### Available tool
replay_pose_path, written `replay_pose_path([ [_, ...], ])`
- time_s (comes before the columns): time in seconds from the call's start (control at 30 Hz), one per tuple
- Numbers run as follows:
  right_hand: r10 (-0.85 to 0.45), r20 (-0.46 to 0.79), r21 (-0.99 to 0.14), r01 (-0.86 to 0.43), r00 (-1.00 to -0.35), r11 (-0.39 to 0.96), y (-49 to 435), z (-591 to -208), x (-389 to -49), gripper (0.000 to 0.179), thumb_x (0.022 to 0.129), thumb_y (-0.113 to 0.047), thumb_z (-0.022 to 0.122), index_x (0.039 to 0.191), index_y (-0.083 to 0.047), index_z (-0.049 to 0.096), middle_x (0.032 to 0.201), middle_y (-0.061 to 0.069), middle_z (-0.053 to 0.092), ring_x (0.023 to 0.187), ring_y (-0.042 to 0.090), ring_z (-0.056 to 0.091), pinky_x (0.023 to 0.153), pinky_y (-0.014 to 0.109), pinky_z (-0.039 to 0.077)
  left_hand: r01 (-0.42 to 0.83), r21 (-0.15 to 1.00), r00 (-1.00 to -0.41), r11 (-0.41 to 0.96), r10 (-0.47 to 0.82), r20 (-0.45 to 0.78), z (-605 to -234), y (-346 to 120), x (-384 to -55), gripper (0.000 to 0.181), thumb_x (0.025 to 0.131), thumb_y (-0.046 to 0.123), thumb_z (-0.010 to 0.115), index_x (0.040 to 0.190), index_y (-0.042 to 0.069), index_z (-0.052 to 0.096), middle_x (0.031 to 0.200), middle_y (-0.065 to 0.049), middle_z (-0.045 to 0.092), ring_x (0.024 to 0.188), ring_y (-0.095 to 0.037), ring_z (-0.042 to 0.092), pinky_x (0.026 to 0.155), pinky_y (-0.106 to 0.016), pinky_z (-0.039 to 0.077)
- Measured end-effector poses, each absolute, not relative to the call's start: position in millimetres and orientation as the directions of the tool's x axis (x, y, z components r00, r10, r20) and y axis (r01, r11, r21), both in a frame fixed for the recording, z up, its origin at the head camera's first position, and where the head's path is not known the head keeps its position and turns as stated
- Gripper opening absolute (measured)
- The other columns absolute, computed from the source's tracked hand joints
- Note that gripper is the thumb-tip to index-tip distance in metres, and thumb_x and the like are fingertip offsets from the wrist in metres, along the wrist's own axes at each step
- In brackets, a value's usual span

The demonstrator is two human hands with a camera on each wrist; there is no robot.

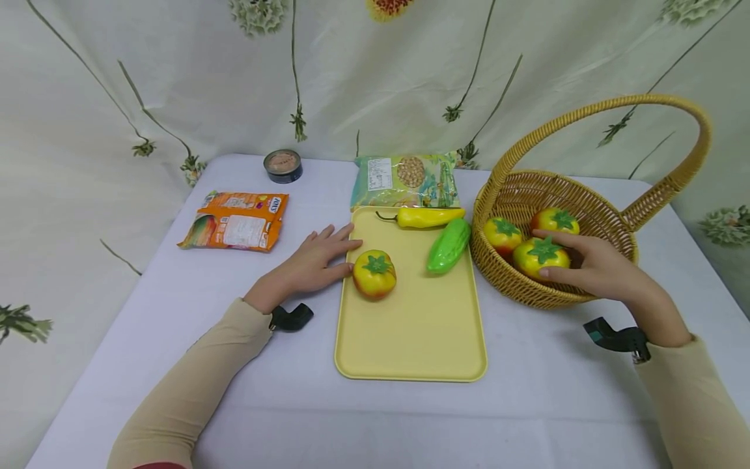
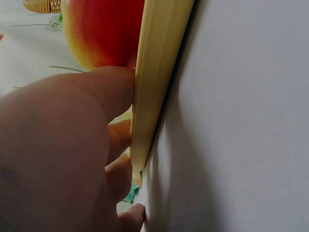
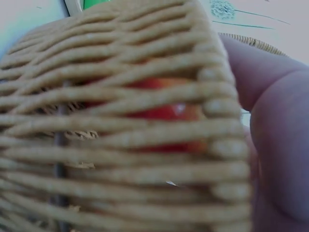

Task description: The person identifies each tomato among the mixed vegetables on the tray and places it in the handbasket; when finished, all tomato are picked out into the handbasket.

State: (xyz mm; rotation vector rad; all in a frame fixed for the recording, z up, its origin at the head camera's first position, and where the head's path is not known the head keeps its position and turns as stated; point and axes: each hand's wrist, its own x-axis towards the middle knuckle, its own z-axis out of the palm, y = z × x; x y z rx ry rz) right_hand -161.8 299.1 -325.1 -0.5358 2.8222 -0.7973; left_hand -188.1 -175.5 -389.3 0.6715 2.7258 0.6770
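Observation:
A pale yellow tray (image 1: 410, 326) lies on the table, its left rim under the extended fingers of my left hand (image 1: 319, 260). Beside that thumb a yellow-red persimmon (image 1: 375, 273) with a green leafy top sits on the tray. The tray also carries a yellow chili pepper (image 1: 428, 217) and a green cucumber-like vegetable (image 1: 448, 246). My right hand (image 1: 597, 264) reaches into a wicker basket (image 1: 527, 296), thumb and fingers around the front persimmon (image 1: 536, 262). Two others, a left persimmon (image 1: 502, 238) and a back persimmon (image 1: 555, 223), lie close by. In the right wrist view, wicker hides most of the fruit.
The basket's tall arched handle (image 1: 633, 101) rises over its right side. Behind the tray lies a green printed bag (image 1: 410, 179). An orange snack packet (image 1: 237, 220) and a small round tin (image 1: 283, 166) are at the back left. A flowered cloth (image 1: 375, 85) hangs behind the table.

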Motion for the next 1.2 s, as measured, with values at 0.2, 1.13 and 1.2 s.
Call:
replay_pose_path([
  [0.2,-0.407,-0.047,-0.519,-0.326,-0.912,0.791,293.6,-326.4,-162.4,0.063,0.091,-0.022,0.077,0.147,-0.005,0.053,0.13,0.027,0.062,0.106,0.034,0.059,0.08,0.022,0.05,0.369,0.5,-0.861,0.783,0.491,-0.134,-387.1,-174.9,-186.8,0.056,0.102,0.034,0.055,0.154,0.015,0.046,0.172,-0.012,0.02,0.157,-0.048,0.009,0.126,-0.067,0.002],
  [1.13,-0.468,-0.072,-0.534,-0.362,-0.881,0.764,288.3,-335.6,-166.0,0.06,0.094,-0.014,0.072,0.149,-0.002,0.05,0.125,0.021,0.067,0.092,0.014,0.054,0.077,0.017,0.048,0.362,0.499,-0.864,0.788,0.484,-0.138,-391.0,-175.2,-189.5,0.056,0.102,0.037,0.054,0.154,0.017,0.047,0.172,-0.009,0.018,0.159,-0.045,0.008,0.127,-0.064,0.002],
  [1.2,-0.464,-0.083,-0.534,-0.354,-0.882,0.768,287.2,-335.4,-166.5,0.06,0.095,-0.015,0.071,0.149,-0.002,0.05,0.125,0.021,0.068,0.093,0.016,0.055,0.077,0.018,0.048,0.359,0.499,-0.865,0.789,0.482,-0.139,-391.3,-175.5,-189.3,0.056,0.102,0.038,0.053,0.154,0.017,0.047,0.172,-0.008,0.018,0.159,-0.045,0.008,0.127,-0.064,0.002],
])
